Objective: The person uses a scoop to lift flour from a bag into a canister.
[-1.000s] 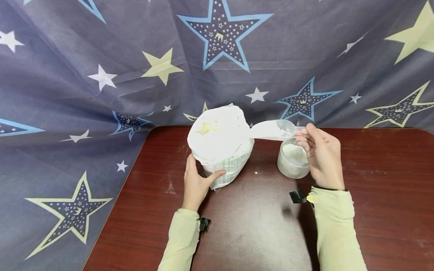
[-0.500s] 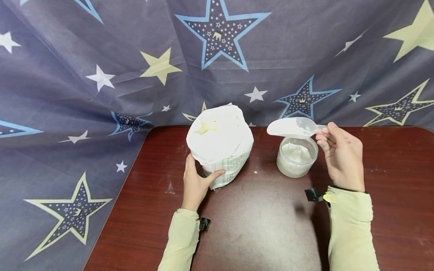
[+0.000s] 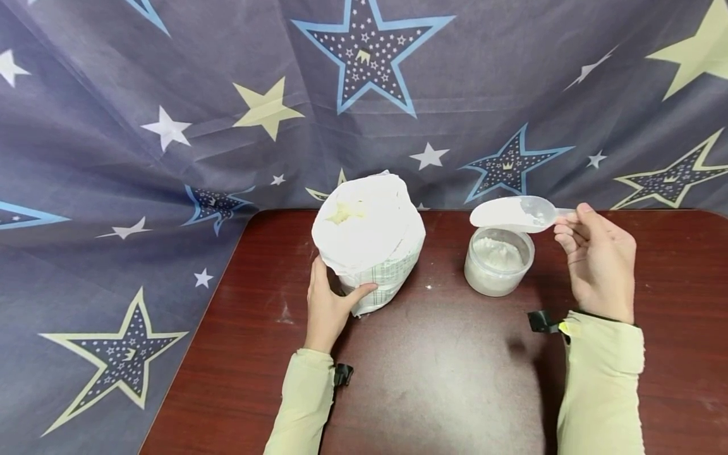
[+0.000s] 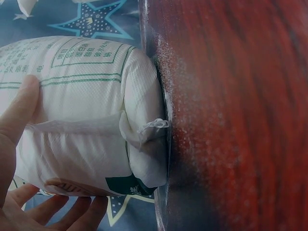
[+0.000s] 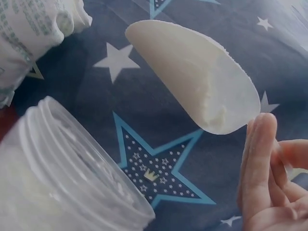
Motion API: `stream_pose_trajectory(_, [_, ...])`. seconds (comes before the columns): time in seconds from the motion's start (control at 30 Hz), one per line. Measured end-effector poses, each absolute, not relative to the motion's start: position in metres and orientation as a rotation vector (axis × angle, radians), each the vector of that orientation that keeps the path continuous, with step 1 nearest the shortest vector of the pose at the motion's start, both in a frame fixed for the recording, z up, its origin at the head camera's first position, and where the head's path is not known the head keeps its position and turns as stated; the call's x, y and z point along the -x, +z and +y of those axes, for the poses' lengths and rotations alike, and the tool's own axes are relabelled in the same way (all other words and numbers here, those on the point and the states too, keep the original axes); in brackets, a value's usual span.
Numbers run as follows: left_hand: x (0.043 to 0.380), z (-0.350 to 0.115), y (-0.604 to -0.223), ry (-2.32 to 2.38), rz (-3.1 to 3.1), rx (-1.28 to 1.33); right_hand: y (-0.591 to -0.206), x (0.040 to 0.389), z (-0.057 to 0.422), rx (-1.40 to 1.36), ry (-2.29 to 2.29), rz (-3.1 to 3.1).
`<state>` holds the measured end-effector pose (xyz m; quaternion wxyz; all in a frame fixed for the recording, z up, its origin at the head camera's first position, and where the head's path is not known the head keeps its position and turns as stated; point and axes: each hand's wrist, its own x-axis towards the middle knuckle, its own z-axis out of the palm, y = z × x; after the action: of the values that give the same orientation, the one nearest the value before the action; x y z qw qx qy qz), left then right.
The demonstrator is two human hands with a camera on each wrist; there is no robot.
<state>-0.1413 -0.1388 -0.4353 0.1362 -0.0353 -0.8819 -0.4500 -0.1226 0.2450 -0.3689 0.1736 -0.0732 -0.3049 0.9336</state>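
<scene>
My left hand [image 3: 332, 306] grips the near left side of a white flour bag [image 3: 392, 278], thumb on one side and fingers on the other. The bag is tilted, its wide mouth full of white powder, and green print shows on it in the left wrist view. My right hand [image 3: 603, 262] pinches the handle of a translucent scoop [image 3: 512, 213], which holds white powder. The scoop is level above the rear of a clear round jar [image 3: 493, 281], apart from its rim. White powder fills much of the jar. In the right wrist view, the scoop bowl [image 5: 197, 77] is higher than the jar [image 5: 82, 168].
Both things stand on a dark red wooden table [image 3: 432, 379]. Small spills of powder [image 3: 429, 287] dot its surface. A grey-blue curtain [image 3: 216, 63] with stars hangs right behind the table's back edge.
My right hand has carried the loaded scoop to the right, away from the bag's mouth to above the jar. My left hand and the bag have stayed in place.
</scene>
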Motion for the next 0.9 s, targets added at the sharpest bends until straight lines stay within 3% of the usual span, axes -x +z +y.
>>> stream_pose_trajectory(0.9, [0.141,-0.140,-0.434,-1.306,-2.551,0.106,-0.367,0.115,0.264,0.358,2.415,-1.035])
